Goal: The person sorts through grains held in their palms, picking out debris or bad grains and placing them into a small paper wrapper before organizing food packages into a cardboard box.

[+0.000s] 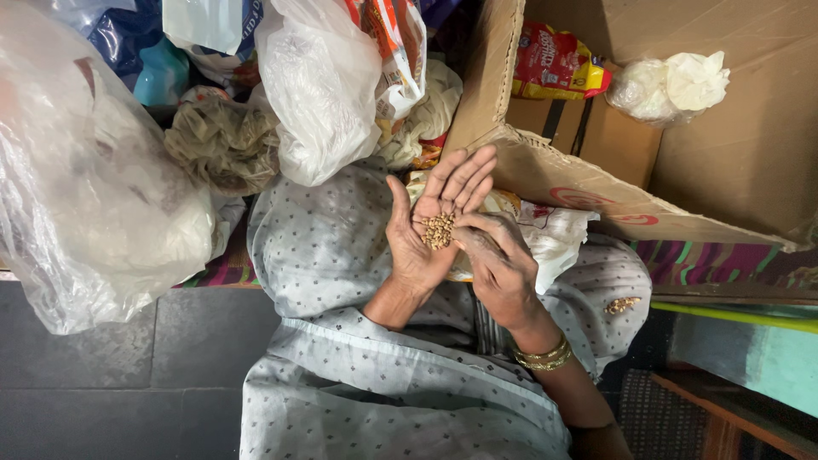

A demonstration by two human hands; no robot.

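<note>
- Grains (438, 230), a small heap of light brown kernels, lie in the hollow of the left hand (430, 223), which is turned palm up with its fingers spread and pointing away from the body.
- Right hand (498, 264) sits just beside the left, back upward, its fingers curled over with the fingertips (460, 223) touching the edge of the heap; whether they pinch any single kernel cannot be told.
- Two gold bangles (542, 355) circle the right wrist.
- Both hands hover over the person's lap, which is covered by a pale grey dotted garment (341, 255).
- A few more kernels (623, 304) rest on the cloth over the right knee, well apart from the hands.
- A white plastic bag with printing (554, 238) lies on the lap directly beneath the hands.
- Beyond the fingertips stands a large open cardboard box (596, 187), its near flap tilted toward the lap.
- Inside the box lie a red and yellow packet (554, 64) and a crumpled clear bag of white material (673, 85).
- To the left of the hands, a white plastic bag (319, 94) hangs near a bundle of crumpled beige cloth (221, 140).
- Farther left, a large translucent plastic sack (85, 196) fills the corner of the view.
- A dark tiled floor (128, 375) shows below the sack.
- A striped woven mat (724, 264) runs under the box on the right.
</note>
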